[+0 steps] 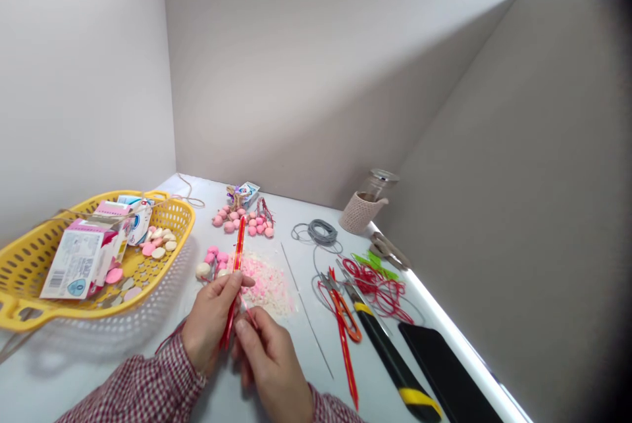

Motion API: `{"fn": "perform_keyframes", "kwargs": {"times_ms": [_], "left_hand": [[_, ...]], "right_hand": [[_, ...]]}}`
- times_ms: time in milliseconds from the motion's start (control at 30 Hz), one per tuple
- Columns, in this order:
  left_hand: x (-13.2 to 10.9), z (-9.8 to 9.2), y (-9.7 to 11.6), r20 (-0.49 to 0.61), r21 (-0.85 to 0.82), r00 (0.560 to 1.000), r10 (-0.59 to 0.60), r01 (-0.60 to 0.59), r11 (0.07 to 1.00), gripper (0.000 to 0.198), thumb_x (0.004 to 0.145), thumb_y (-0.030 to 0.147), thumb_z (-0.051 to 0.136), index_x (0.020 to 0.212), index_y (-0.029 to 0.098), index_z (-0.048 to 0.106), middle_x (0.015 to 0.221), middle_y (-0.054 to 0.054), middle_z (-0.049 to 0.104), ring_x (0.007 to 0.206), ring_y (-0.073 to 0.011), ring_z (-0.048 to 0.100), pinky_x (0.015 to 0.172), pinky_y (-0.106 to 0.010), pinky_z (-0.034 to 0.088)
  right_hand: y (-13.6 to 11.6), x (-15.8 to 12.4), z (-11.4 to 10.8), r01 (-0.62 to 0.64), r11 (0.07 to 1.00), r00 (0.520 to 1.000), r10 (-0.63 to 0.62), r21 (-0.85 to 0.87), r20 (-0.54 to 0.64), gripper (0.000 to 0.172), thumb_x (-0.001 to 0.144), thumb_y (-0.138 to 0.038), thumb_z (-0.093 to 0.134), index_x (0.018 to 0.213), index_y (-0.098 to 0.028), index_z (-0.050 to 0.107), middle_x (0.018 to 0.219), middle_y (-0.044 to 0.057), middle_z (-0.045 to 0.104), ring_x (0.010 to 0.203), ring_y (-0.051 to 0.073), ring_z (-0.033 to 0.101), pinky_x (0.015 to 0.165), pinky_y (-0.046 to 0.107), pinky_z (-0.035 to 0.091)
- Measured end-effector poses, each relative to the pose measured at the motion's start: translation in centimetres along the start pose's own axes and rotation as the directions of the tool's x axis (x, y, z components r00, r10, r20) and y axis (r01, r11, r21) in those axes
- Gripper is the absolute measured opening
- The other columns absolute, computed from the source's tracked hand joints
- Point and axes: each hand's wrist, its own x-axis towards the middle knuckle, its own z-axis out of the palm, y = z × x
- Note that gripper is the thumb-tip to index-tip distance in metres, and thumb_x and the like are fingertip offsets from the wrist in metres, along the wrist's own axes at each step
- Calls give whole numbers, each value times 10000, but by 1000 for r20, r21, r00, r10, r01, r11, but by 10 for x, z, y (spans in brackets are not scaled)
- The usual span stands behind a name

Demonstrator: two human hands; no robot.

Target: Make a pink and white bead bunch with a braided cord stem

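My left hand (210, 324) grips a long red plastic rod (237, 258) upright between thumb and fingers. My right hand (269, 360) comes up against its lower part, with thumb and fingertips pinched on a small pink piece (245, 308) that is partly hidden. Just beyond my hands lies a heap of pink and white crumbs (266, 285). A small cluster of pink and cream balls (212, 262) sits to its left, and more pink balls (241, 222) lie further back.
A yellow plastic basket (182, 212) with printed boxes and discs stands at left on the white table (301, 239). At right lie grey cord, red cord, orange-handled snips, scissors, a thin metal rod, a black-and-yellow knife, a black tablet and a jar in a knitted sleeve.
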Motion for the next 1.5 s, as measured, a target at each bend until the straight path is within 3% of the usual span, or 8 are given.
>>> {"fn": "perform_keyframes", "kwargs": {"times_ms": [133,333,500,667,767,900,1233,1500], "left_hand": [[-1,2,-2,-12,72,996,84,-83,994,538,607,592,629,878,127,620,378,87,410,349,-79,372,373,-196,295],[-2,4,0,-60,162,984,171,-159,974,488,593,578,646,764,120,644,488,52,490,440,-75,415,440,-193,331],[0,3,-4,23,109,992,126,-128,986,486,609,560,648,819,122,632,564,13,563,512,-130,529,506,-238,405],[0,2,-2,63,39,997,53,-55,998,554,583,572,663,908,125,616,516,31,549,470,-131,532,476,-238,406],[-1,2,1,71,3,997,37,-38,999,536,571,551,686,881,119,617,456,54,504,416,-94,474,420,-194,346],[-2,1,1,68,-15,998,16,-15,1000,502,548,533,713,811,116,621,439,77,453,385,-53,396,402,-173,313],[-2,0,2,83,-64,996,30,-25,998,433,571,498,715,755,121,608,501,60,488,406,-48,426,401,-165,321],[-3,0,-2,79,25,996,33,-35,999,505,666,515,625,996,137,565,381,77,462,314,-104,446,335,-184,307]], "right_hand": [[-2,-4,1,105,956,979,-148,-274,-142,168,806,-335,478,775,-170,478,639,25,569,568,148,537,529,254,395],[-1,-5,3,91,948,958,-167,-306,-232,188,739,-210,527,918,-172,483,719,28,601,536,146,544,523,261,408],[4,0,3,93,982,962,-131,-165,-238,63,782,-202,467,839,-180,479,732,32,593,623,148,572,565,257,437],[7,7,-2,-7,991,978,35,133,-206,104,782,-255,478,851,-190,435,564,-76,462,366,56,388,356,174,302],[2,8,-5,-7,972,982,51,237,-180,169,767,-296,505,875,-178,449,583,-78,469,346,35,361,333,155,264],[-3,8,-9,30,969,979,20,244,-203,189,764,-308,514,880,-159,503,547,-79,458,358,36,362,349,155,275],[1,8,-10,38,981,973,7,188,-231,121,788,-281,474,757,-164,486,483,-92,411,361,38,356,361,157,284],[1,5,-5,-24,955,997,45,297,-64,134,736,-212,505,849,-173,443,689,-44,534,377,32,442,371,172,343]]}}
